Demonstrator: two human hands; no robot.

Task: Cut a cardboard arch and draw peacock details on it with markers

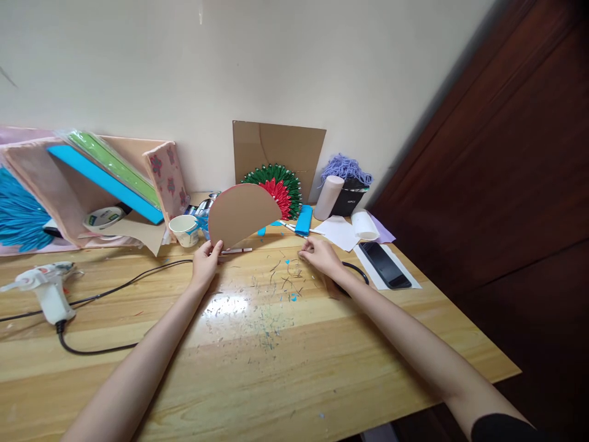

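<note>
Brown card [243, 215] with a big round top and one straight side is in the left hand [206, 261]. The left thumb presses on its front, down at the low left corner, and the other fingers look tucked in behind. So that hand has a pinch hold on it, and the card sticks up over the counter [331, 380].

The card's long way goes on a slant. Its straight side starts low by the left fingers and climbs to the right, away from the person. That side faces the right hand [319, 255]. From the right fingers, the card is over to the left and a bit farther out, with a gap between. The left hand is the near one, as it touches the card; the right hand does not.

The right fingers are bent and low, just over the wood. I can't say if they pinch some tiny thing or nothing. A blue thing [304, 220] and white sticks [288, 228] are just past them, and a black cord [361, 269] bends round by the wrist.

Behind the card is a red and green flower [283, 195], partly hidden by it. Small scraps [267, 334] lie between the two arms.
</note>
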